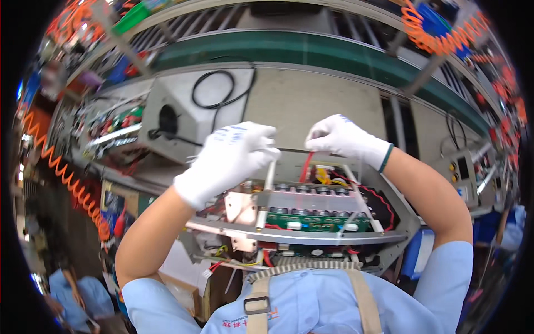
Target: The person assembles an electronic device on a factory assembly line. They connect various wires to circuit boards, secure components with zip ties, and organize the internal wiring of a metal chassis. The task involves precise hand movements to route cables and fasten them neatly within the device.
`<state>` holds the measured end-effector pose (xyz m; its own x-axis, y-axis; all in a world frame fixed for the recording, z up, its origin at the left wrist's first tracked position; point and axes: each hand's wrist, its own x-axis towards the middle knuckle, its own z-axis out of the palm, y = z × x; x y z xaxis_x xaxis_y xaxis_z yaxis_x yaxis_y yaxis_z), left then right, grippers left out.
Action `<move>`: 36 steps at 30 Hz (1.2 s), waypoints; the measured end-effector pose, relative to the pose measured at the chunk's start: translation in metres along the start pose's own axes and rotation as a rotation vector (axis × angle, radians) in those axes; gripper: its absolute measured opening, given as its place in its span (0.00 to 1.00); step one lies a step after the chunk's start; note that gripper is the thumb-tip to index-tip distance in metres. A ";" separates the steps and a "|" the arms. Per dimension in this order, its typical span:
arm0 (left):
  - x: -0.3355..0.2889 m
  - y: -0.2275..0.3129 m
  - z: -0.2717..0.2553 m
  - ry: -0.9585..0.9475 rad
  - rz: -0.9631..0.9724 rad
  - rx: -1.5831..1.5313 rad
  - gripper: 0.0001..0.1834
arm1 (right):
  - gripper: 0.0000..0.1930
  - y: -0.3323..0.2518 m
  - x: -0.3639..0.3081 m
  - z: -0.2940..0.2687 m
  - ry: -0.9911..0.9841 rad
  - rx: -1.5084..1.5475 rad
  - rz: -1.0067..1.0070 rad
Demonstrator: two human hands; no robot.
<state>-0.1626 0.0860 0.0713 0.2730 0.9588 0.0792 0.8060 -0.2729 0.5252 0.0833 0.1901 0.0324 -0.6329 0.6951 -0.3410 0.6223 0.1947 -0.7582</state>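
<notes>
My right hand (350,138), in a white glove with a green cuff, pinches a red wire (305,167) that hangs down into an open machine chassis. My left hand (231,158), also white-gloved, is held above the left part of the chassis, its fingers bent together. What it grips, if anything, is too small to make out. Inside the chassis, whose pale front rail (295,236) faces me, lie a green circuit board (317,222) and rows of dark round capacitors (300,212). Yellow-wrapped parts (322,176) sit behind them.
Left of my work stands another open unit with a grey panel (169,119), and a coiled black cable (214,104) lies behind it. A further unit (461,172) is at the right. Orange spiral hoses (61,172) hang on both sides. Another person (83,298) is at lower left.
</notes>
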 end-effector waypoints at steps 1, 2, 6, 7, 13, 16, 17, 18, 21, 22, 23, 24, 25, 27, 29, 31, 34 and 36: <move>0.020 0.006 0.018 -0.055 0.059 0.084 0.27 | 0.12 -0.004 -0.006 -0.001 0.037 -0.036 -0.070; 0.041 0.015 0.034 -0.185 0.047 0.098 0.26 | 0.12 -0.008 -0.015 -0.003 0.014 0.021 -0.052; 0.091 0.027 0.080 -0.718 -0.379 -0.629 0.16 | 0.09 0.032 -0.021 -0.006 0.056 0.270 0.153; 0.092 0.027 0.088 -0.718 -0.420 -0.699 0.14 | 0.09 0.045 -0.023 -0.003 0.051 0.402 0.185; 0.080 0.020 0.123 -0.644 -0.594 -0.899 0.12 | 0.11 0.079 -0.024 0.005 -0.001 0.670 0.257; 0.080 0.020 0.138 -0.519 -0.574 -0.868 0.12 | 0.11 0.087 -0.022 0.000 -0.051 0.808 0.197; 0.080 0.019 0.136 -0.540 -0.640 -0.855 0.11 | 0.12 0.087 -0.024 0.001 -0.021 0.840 0.193; 0.078 0.020 0.135 -0.523 -0.646 -0.870 0.10 | 0.11 0.086 -0.024 0.001 -0.047 0.775 0.195; 0.069 0.019 0.139 -0.459 -0.647 -0.898 0.09 | 0.11 0.084 -0.023 -0.001 -0.099 0.602 0.221; 0.067 0.015 0.144 -0.428 -0.636 -0.895 0.10 | 0.11 0.079 -0.022 -0.002 -0.100 0.558 0.241; 0.065 0.013 0.147 -0.398 -0.625 -0.892 0.10 | 0.11 0.077 -0.021 -0.003 -0.100 0.513 0.262; 0.066 0.014 0.144 -0.425 -0.608 -0.799 0.10 | 0.11 0.077 -0.021 -0.001 -0.112 0.485 0.278; 0.069 0.017 0.139 -0.451 -0.589 -0.705 0.10 | 0.11 0.078 -0.021 0.000 -0.125 0.457 0.295; 0.070 0.018 0.143 -0.487 -0.571 -0.620 0.10 | 0.10 0.081 -0.021 0.004 -0.150 0.433 0.332; 0.068 0.012 0.152 -0.498 -0.573 -0.659 0.11 | 0.10 0.085 -0.020 0.009 -0.175 0.441 0.373; 0.068 0.009 0.156 -0.516 -0.583 -0.679 0.11 | 0.13 0.083 -0.022 0.006 -0.197 0.398 0.405; 0.067 0.004 0.157 -0.556 -0.636 -0.598 0.12 | 0.17 0.089 -0.023 0.001 -0.070 0.169 0.318; 0.067 -0.005 0.165 -0.592 -0.689 -0.444 0.13 | 0.24 0.103 -0.024 -0.003 0.093 0.126 0.258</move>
<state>-0.0616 0.1382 -0.0660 0.1355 0.6698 -0.7301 0.6511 0.4952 0.5752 0.1643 0.1957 -0.0355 -0.4130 0.7718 -0.4834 0.6912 -0.0799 -0.7182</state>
